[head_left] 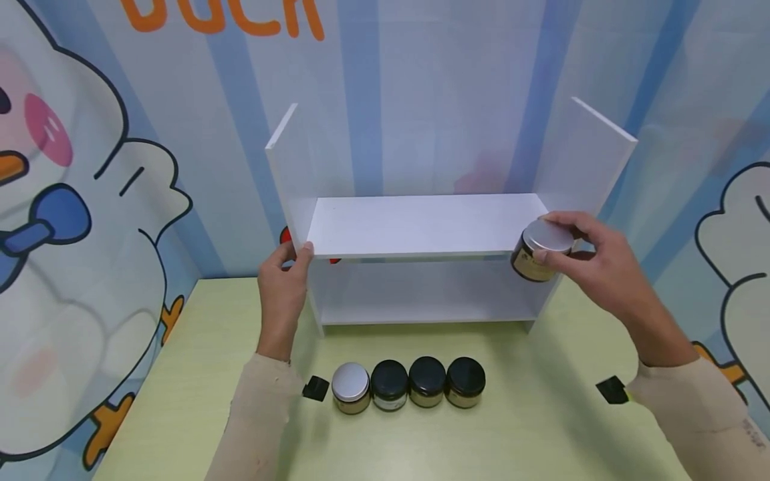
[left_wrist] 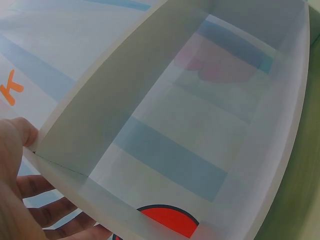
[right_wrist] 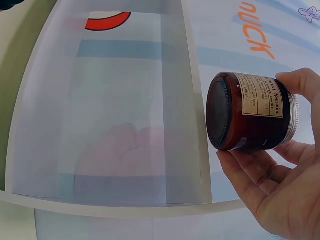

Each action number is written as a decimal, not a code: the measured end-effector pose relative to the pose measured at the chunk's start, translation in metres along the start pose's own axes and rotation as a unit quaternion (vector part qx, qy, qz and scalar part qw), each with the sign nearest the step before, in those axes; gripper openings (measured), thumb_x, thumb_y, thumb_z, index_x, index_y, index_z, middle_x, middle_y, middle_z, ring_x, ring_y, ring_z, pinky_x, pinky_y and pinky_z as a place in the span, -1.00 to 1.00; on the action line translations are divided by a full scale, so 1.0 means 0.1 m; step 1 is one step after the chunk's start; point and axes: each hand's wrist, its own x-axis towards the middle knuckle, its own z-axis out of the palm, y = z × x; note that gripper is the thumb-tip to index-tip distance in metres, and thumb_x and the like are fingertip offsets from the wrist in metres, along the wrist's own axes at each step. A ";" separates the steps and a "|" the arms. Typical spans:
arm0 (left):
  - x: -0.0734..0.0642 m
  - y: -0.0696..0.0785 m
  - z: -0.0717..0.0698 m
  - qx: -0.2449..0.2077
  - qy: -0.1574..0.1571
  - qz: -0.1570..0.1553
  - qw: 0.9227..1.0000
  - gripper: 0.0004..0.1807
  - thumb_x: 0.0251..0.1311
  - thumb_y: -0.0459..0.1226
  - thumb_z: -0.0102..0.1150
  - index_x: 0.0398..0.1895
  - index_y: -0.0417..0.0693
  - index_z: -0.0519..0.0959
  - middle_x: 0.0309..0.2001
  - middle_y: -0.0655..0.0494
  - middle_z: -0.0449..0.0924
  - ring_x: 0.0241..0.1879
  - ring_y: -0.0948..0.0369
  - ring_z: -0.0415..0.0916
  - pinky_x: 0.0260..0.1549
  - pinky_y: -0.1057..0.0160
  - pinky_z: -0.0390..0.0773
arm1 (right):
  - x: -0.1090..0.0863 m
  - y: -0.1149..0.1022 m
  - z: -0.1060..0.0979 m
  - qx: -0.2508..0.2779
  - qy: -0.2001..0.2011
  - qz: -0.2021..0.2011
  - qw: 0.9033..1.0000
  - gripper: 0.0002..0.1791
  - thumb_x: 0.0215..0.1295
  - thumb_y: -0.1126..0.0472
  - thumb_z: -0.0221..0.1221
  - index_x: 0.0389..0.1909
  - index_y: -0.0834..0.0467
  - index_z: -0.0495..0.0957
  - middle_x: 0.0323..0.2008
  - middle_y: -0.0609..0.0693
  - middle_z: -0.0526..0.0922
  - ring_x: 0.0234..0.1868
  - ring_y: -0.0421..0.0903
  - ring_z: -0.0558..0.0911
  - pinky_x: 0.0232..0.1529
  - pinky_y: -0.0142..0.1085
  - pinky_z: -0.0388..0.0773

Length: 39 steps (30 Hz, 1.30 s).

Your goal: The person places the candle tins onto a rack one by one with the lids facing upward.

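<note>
My right hand [head_left: 592, 257] grips a candle jar [head_left: 544, 247] at the right front edge of the upper board of a white shelf [head_left: 421, 224]. Amber-brown glass, a silver lid and a cream label with print mark this candle jar [right_wrist: 260, 95]; its base faces the board in the right wrist view. On the left, my left hand [head_left: 285, 287] holds the shelf's side panel, thumb on the front edge and fingers [left_wrist: 42, 215] behind it. Before the shelf, a silver-lidded jar [head_left: 351, 384] stands in a row with three black-lidded jars [head_left: 427, 377].
The shelf has two tall side panels [head_left: 592, 147], an open back and a lower board [head_left: 427, 312]. It stands on a pale green table [head_left: 228, 374]. Behind hangs a blue striped backdrop [head_left: 421, 87] with cartoon ducks. A black tag [head_left: 315, 388] sits by my left cuff.
</note>
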 end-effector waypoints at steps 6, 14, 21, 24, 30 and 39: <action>0.00 0.00 0.01 -0.003 -0.001 0.002 1.000 -0.42 0.35 0.20 0.13 0.21 0.03 0.61 0.00 0.06 0.55 -0.18 0.07 0.40 -0.23 0.12 0.45 | 0.03 0.00 -0.03 -0.004 0.001 -0.003 1.000 -0.43 0.34 0.18 0.32 0.35 0.12 0.46 0.16 0.01 0.46 0.04 -0.29 0.42 -0.13 -0.66 0.41; -0.01 -0.01 0.02 -0.001 -0.002 0.000 1.000 -0.43 0.36 0.20 0.12 0.21 0.04 0.61 0.00 0.07 0.55 -0.17 0.08 0.40 -0.22 0.12 0.45 | 0.07 -0.09 -0.06 -0.045 -0.021 0.028 0.998 -0.40 0.35 0.01 0.31 0.37 0.05 0.45 0.20 0.07 0.50 0.02 -0.08 0.46 -0.23 -0.56 0.42; -0.01 0.01 0.02 0.005 0.005 0.004 1.000 -0.45 0.37 0.18 0.11 0.18 0.02 0.61 -0.02 0.05 0.55 -0.19 0.08 0.40 -0.25 0.13 0.44 | 0.12 -0.15 -0.08 -0.058 -0.036 0.047 0.997 -0.39 0.36 -0.08 0.28 0.36 0.02 0.44 0.19 0.11 0.52 0.02 -0.02 0.46 -0.27 -0.42 0.44; 0.00 0.02 0.02 0.005 0.007 0.006 1.000 -0.45 0.37 0.18 0.11 0.17 0.02 0.61 -0.04 0.04 0.54 -0.22 0.07 0.38 -0.27 0.12 0.42 | 0.15 -0.17 -0.09 -0.058 -0.040 0.052 0.996 -0.39 0.36 -0.08 0.27 0.36 0.01 0.44 0.18 0.12 0.52 0.03 -0.04 0.44 -0.26 -0.40 0.45; 0.01 0.01 0.02 0.005 0.008 0.004 1.000 -0.44 0.36 0.20 0.10 0.17 0.02 0.61 -0.04 0.05 0.54 -0.20 0.07 0.38 -0.25 0.13 0.42 | 0.18 -0.20 -0.10 -0.063 -0.053 0.060 0.995 -0.34 0.34 -0.13 0.29 0.37 0.06 0.42 0.19 0.15 0.50 0.10 0.06 0.47 -0.25 -0.40 0.44; 0.00 0.00 0.01 0.002 0.005 0.000 1.000 -0.44 0.36 0.19 0.12 0.18 0.02 0.62 -0.01 0.05 0.55 -0.16 0.08 0.39 -0.22 0.12 0.44 | 0.21 -0.23 -0.09 -0.076 -0.065 0.071 0.992 -0.27 0.34 -0.17 0.27 0.41 0.11 0.39 0.23 0.16 0.49 0.17 0.11 0.47 -0.14 -0.22 0.46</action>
